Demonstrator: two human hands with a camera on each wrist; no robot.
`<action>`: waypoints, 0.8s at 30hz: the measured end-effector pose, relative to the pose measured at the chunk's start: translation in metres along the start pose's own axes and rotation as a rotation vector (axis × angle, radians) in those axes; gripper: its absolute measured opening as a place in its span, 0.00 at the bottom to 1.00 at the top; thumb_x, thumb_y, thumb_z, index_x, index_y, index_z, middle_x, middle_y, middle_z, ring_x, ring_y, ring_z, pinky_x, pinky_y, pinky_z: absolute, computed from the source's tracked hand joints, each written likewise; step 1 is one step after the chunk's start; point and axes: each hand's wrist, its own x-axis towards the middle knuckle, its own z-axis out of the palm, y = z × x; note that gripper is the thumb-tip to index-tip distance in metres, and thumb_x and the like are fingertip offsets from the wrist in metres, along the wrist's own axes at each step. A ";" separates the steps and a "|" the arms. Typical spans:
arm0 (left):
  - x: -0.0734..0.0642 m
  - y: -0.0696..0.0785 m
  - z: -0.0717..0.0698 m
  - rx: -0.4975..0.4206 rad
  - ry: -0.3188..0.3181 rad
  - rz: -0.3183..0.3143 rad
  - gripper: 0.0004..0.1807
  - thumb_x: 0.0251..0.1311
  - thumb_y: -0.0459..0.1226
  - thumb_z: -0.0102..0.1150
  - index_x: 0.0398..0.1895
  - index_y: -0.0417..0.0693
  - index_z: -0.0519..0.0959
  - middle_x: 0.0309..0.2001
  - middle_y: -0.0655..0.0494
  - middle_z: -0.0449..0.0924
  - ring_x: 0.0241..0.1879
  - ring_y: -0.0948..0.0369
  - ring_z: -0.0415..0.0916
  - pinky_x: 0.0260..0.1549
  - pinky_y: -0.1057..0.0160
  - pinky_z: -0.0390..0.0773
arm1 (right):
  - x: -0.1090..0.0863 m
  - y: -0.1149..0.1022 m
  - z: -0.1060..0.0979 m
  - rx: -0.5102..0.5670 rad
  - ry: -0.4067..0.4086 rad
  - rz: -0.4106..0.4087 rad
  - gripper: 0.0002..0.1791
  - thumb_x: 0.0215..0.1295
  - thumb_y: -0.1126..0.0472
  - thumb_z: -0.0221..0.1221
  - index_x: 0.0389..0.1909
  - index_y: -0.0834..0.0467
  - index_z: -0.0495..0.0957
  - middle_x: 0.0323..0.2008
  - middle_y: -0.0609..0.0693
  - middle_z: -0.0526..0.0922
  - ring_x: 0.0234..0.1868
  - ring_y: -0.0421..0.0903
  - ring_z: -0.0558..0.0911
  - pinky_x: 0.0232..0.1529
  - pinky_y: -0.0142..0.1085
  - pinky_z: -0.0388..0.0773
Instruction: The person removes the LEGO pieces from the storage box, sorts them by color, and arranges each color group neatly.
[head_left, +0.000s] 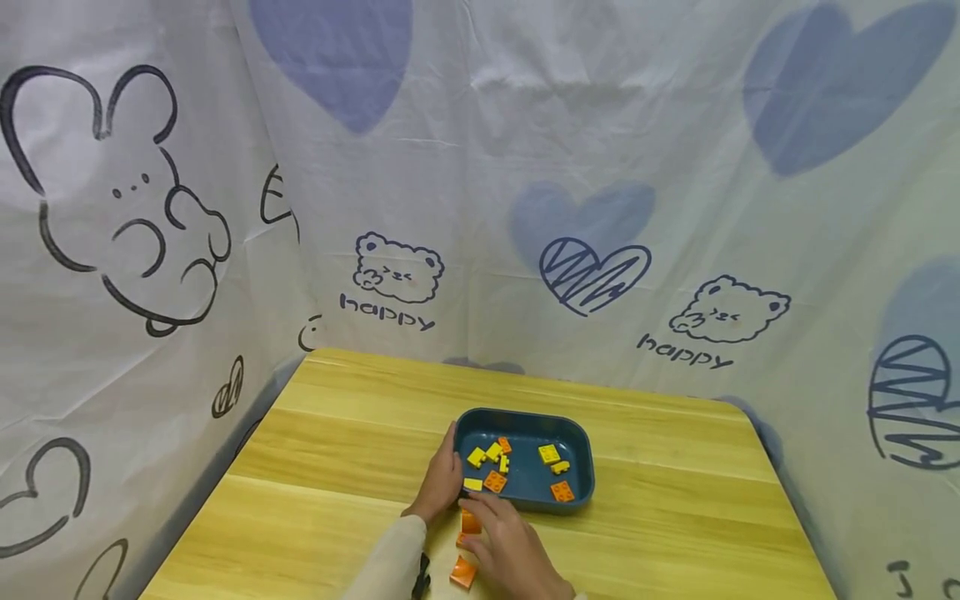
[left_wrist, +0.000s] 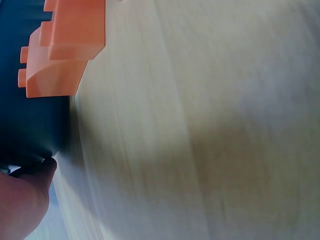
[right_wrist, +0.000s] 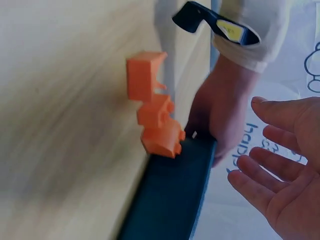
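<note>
A dark blue tray (head_left: 587,492) holds several yellow bricks (head_left: 549,454) and orange bricks (head_left: 562,492). My left hand (head_left: 441,475) grips the tray's left end, its thumb (left_wrist: 37,175) at the near corner in the left wrist view. Just in front of the tray's near wall (right_wrist: 162,200), a few orange toy bricks stand in a row: a curved one (right_wrist: 161,141) by the wall, a smaller one (right_wrist: 154,111), and a larger one (right_wrist: 141,77) farthest out. Over this row hovers my right hand (head_left: 513,542), fingers spread and holding nothing in the right wrist view.
The wood-grain table (head_left: 675,500) extends on both sides of the tray. White curtains (head_left: 480,167) printed with hearts and bears hang behind and beside it. A black strap (right_wrist: 217,22) circles the left sleeve's cuff.
</note>
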 end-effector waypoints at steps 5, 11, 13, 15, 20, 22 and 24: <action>0.001 0.000 0.000 0.023 0.003 0.018 0.30 0.75 0.23 0.37 0.79 0.25 0.50 0.76 0.26 0.57 0.74 0.33 0.58 0.72 0.36 0.59 | 0.006 0.006 -0.010 -0.028 0.078 -0.028 0.30 0.64 0.58 0.73 0.66 0.58 0.78 0.66 0.58 0.78 0.62 0.55 0.80 0.58 0.49 0.83; 0.000 0.000 -0.001 0.019 -0.005 0.011 0.30 0.76 0.23 0.37 0.79 0.25 0.50 0.76 0.26 0.56 0.74 0.34 0.57 0.72 0.36 0.58 | 0.014 0.015 -0.017 -0.008 0.159 -0.028 0.35 0.61 0.61 0.74 0.70 0.58 0.75 0.68 0.60 0.75 0.64 0.57 0.79 0.58 0.52 0.82; 0.000 0.000 0.000 0.019 -0.004 0.009 0.30 0.75 0.23 0.37 0.79 0.25 0.50 0.76 0.26 0.56 0.74 0.34 0.57 0.72 0.36 0.58 | 0.017 0.018 -0.020 -0.001 0.176 -0.022 0.36 0.61 0.61 0.74 0.70 0.58 0.74 0.68 0.60 0.75 0.64 0.58 0.79 0.59 0.53 0.81; 0.000 0.000 0.000 0.013 -0.005 0.009 0.30 0.75 0.23 0.37 0.79 0.25 0.50 0.76 0.26 0.56 0.74 0.34 0.57 0.73 0.36 0.57 | 0.019 0.021 -0.023 -0.006 0.197 -0.023 0.36 0.61 0.61 0.74 0.70 0.59 0.74 0.67 0.61 0.76 0.64 0.58 0.79 0.60 0.53 0.81; 0.000 0.001 0.000 0.003 -0.001 0.016 0.31 0.75 0.23 0.37 0.79 0.26 0.50 0.76 0.26 0.55 0.75 0.34 0.56 0.73 0.36 0.56 | 0.027 0.030 -0.028 -0.015 0.270 -0.034 0.38 0.58 0.64 0.76 0.70 0.60 0.73 0.67 0.62 0.76 0.65 0.60 0.78 0.62 0.52 0.80; 0.000 0.001 0.001 0.007 0.002 0.019 0.31 0.75 0.23 0.37 0.79 0.25 0.50 0.76 0.26 0.55 0.75 0.34 0.56 0.73 0.36 0.57 | 0.030 0.033 -0.029 -0.015 0.294 -0.038 0.39 0.57 0.65 0.76 0.70 0.61 0.73 0.67 0.62 0.76 0.65 0.60 0.78 0.62 0.52 0.80; 0.000 0.000 0.001 0.011 0.003 0.017 0.31 0.75 0.22 0.37 0.79 0.25 0.50 0.76 0.26 0.56 0.74 0.34 0.57 0.73 0.36 0.57 | 0.032 0.036 -0.031 -0.017 0.309 -0.042 0.39 0.57 0.65 0.76 0.70 0.61 0.73 0.67 0.63 0.76 0.65 0.59 0.78 0.61 0.51 0.80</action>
